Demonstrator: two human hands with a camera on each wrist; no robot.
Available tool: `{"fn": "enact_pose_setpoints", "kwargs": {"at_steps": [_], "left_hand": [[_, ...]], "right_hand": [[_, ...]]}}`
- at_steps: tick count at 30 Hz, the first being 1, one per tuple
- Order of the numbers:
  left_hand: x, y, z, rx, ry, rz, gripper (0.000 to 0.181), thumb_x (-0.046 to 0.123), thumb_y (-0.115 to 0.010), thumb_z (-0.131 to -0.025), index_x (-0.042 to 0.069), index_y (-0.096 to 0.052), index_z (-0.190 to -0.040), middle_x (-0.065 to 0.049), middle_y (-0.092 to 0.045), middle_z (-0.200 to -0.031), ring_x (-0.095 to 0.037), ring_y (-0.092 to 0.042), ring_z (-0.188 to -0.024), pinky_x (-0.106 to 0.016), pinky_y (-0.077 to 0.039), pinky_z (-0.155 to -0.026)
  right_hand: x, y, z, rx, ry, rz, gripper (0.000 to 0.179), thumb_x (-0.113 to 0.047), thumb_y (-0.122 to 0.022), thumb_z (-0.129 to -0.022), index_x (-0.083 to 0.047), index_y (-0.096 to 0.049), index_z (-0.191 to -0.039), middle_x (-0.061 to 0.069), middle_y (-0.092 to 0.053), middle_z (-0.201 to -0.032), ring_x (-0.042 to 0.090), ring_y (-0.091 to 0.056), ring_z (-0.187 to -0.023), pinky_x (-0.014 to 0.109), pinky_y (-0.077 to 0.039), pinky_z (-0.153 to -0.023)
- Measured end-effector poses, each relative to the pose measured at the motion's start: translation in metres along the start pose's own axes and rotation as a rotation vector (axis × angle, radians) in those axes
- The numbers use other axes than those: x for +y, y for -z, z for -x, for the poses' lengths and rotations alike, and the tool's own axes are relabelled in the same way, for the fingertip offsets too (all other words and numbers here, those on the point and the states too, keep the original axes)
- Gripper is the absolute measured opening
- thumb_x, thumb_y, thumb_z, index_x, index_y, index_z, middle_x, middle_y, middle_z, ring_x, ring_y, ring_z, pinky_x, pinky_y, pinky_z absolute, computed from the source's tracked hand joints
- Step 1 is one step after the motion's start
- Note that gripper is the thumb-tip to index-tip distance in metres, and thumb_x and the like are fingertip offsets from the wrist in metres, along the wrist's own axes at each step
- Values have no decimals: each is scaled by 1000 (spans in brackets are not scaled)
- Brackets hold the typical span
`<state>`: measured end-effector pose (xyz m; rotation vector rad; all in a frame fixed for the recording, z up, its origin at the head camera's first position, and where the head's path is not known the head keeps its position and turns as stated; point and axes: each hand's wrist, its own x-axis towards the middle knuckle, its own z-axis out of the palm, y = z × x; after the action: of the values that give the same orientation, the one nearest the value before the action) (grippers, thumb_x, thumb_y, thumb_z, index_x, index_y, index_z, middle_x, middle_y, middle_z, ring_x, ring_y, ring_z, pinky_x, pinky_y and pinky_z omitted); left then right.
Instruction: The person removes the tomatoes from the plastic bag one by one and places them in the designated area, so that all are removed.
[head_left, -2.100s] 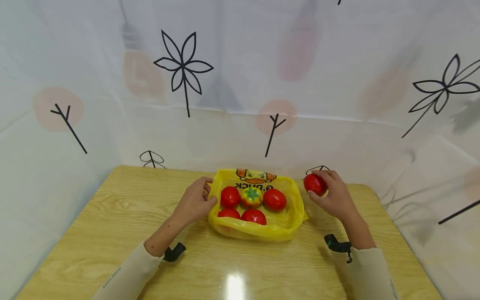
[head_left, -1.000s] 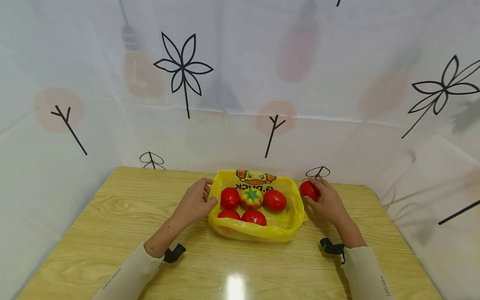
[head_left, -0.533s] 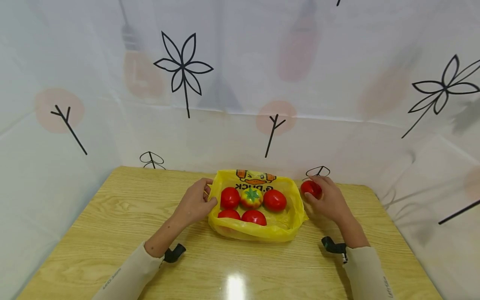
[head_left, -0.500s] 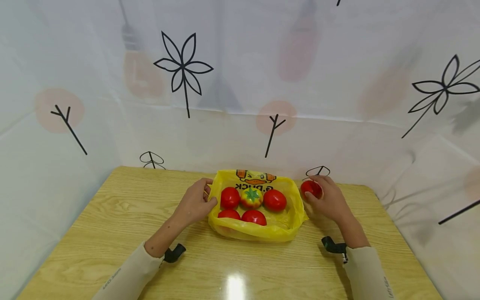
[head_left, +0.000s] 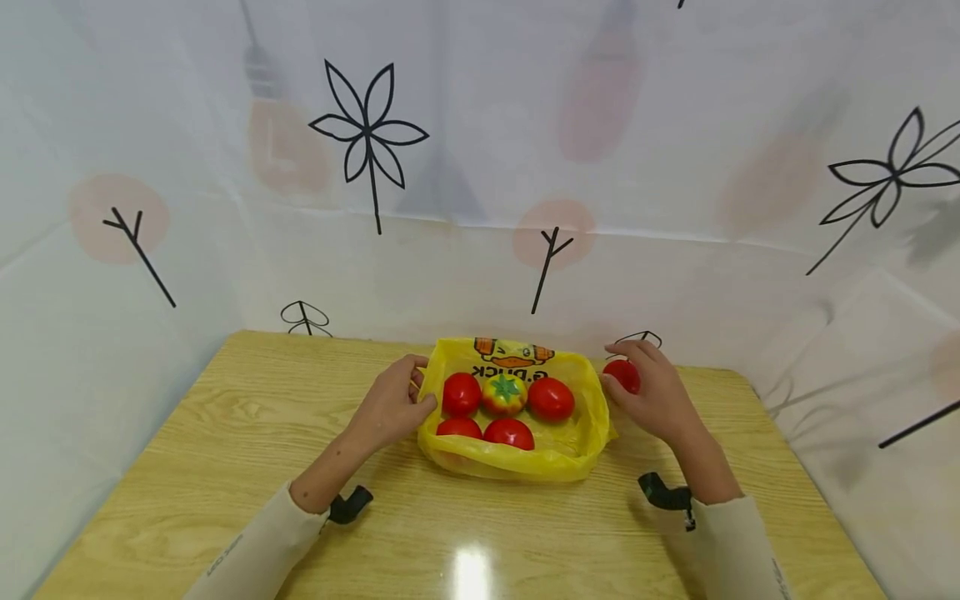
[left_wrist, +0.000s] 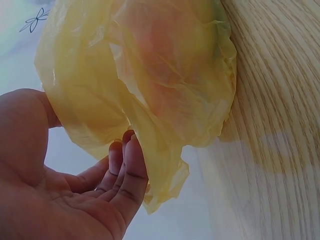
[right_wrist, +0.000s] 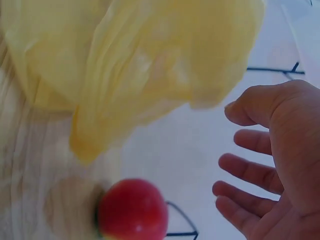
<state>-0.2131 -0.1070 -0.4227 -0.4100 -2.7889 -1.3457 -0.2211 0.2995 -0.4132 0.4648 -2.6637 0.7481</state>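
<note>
A yellow plastic bag with a printed duck face lies on the table, its mouth spread wide. Inside are several glossy red tomatoes, one of them a yellow-and-red tomato with a green leafy top. My left hand holds the bag's left edge, fingers curled at the thin plastic. Just right of the bag, a single red tomato sits on the table. Over it hovers my right hand, fingers spread and apart from the tomato in the right wrist view.
The wooden table ends at a pale cloth wall with plant drawings, close behind the bag. A dark wrist camera mount sits on the left wrist, another mount on the right.
The right hand has lowered the red tomato from above the table to a spot right of the bag, then let go of it. The left hand and the bag look unchanged.
</note>
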Motion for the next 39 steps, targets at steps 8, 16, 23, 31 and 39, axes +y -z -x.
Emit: {"fn": "enact_pose_setpoints", "kwargs": {"at_steps": [8, 16, 23, 31, 39], "left_hand": [[2, -1, -2, -10, -16, -11, 56, 11, -71, -89, 2, -57, -142, -6, -60, -101, -18, -57, -79, -30, -55, -67], [3, -3, -3, -20, -26, -10, 57, 11, -72, -89, 2, -56, -143, -6, -60, -101, -18, -57, -78, -30, -55, -66], [5, -4, -1, -31, -9, -23, 59, 11, -71, -89, 2, -55, -145, -6, -60, -104, -19, -55, -77, -30, -53, -66], [3, -4, 3, -35, -9, -23, 61, 9, -71, -88, 2, -54, -146, -6, -60, -106, -18, -55, -77, -30, -53, -66], [2, -3, 2, -25, -20, -21, 61, 8, -71, -88, 2, -53, -146, -6, -61, -107, -17, -56, -78, -30, -53, -66]], "right_hand": [[-25, 2, 0, 14, 86, -25, 41, -6, -78, -91, -2, -67, -131, 18, -61, -135, 41, -56, -125, 65, -52, -100], [-46, -5, 2, -34, 162, -35, 41, -8, -81, -90, -3, -68, -128, 11, -64, -128, 30, -63, -102, 47, -58, -88], [-68, -16, 6, -119, 173, -43, 36, -13, -83, -91, -11, -71, -125, 5, -66, -126, 30, -65, -114, 51, -58, -96], [-89, -32, 4, -274, 211, -68, 33, -15, -83, -91, -9, -74, -123, 5, -70, -116, 25, -65, -103, 41, -60, -89], [-106, -43, -1, -451, 231, -60, 36, -23, -82, -93, -13, -74, -126, 2, -71, -123, 22, -64, -109, 42, -57, -95]]}}
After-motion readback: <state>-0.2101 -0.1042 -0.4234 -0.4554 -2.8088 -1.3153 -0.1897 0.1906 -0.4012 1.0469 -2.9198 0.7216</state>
